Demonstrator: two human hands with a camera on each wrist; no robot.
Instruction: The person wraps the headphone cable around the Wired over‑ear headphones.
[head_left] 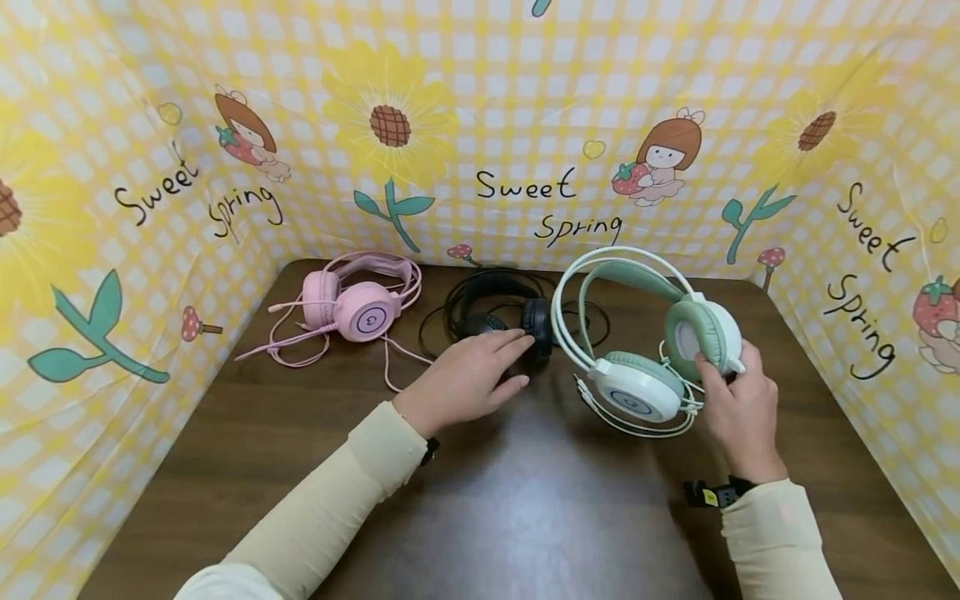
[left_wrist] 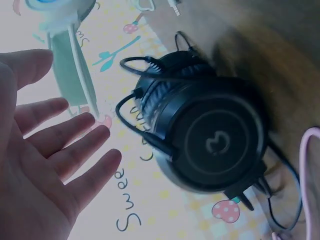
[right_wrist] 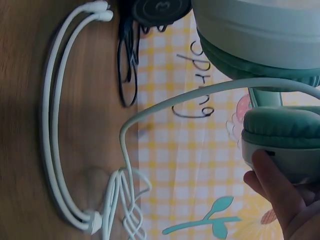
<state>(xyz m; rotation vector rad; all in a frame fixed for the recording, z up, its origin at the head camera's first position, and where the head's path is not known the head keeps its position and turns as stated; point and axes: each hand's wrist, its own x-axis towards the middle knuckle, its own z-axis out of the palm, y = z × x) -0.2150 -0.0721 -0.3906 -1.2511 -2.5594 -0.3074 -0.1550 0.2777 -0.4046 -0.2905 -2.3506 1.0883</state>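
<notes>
My right hand [head_left: 742, 408] grips the right earcup of a white-and-green headset [head_left: 637, 398], thumb on the inner side near the green cushion. The headset is tilted, its headband toward the back left. In the right wrist view the fingers hold the white earcup [right_wrist: 285, 157], and a white cable [right_wrist: 55, 110] hangs in loops beside it. My left hand [head_left: 468, 375] reaches over the front of a black headset [head_left: 534, 321] that lies on the table. The left wrist view shows this hand with fingers spread and straight, apart from the black earcup [left_wrist: 217, 142].
A pink headset [head_left: 365, 310] with a microphone and coiled cable lies at the back left of the brown table [head_left: 525, 517]. Yellow checked cloth [head_left: 517, 100] with printed flowers and lettering walls the back and both sides. A black cable [head_left: 600, 321] loops behind the white-and-green headset.
</notes>
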